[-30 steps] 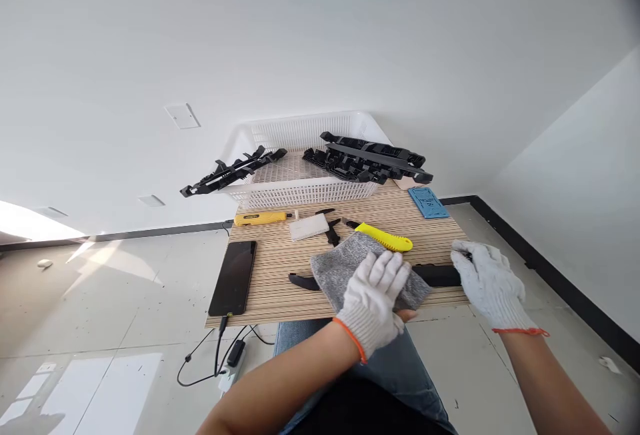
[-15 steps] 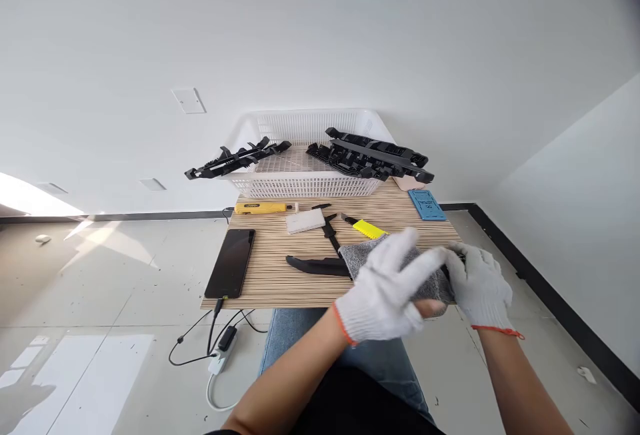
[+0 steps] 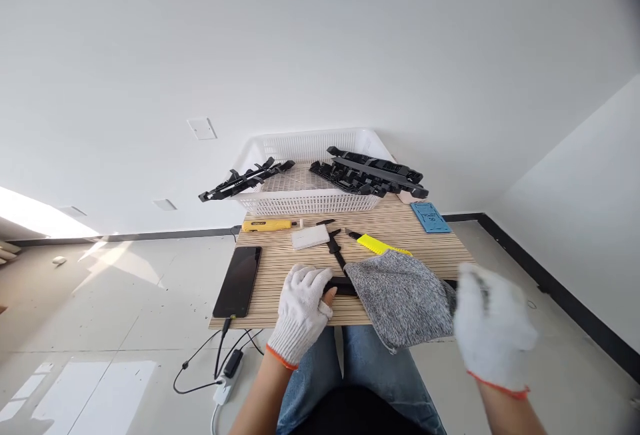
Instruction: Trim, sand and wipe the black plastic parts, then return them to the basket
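White wall [image 3: 320, 42] stands behind the striped table [image 3: 275, 262], and the work lies near the table's front edge. The gloved left hand [image 3: 303, 305] is curled closed around one end of the black strip [image 3: 344, 286]; from this grip the strip runs to the right and goes under the grey cloth [image 3: 405, 298]. The gloved right hand [image 3: 493, 328] is at the other side of the cloth, but it is blurred, so I cannot tell how far its fingers are open or whether they hold something. For good handling, I think the left grip should be firm without bending the strip, and the cloth should lie flat along it, because one corner hangs past the table edge. Some care seems wise also with the yellow cutter [image 3: 377, 244], beyond the left grip and to its right, just beside the cloth.
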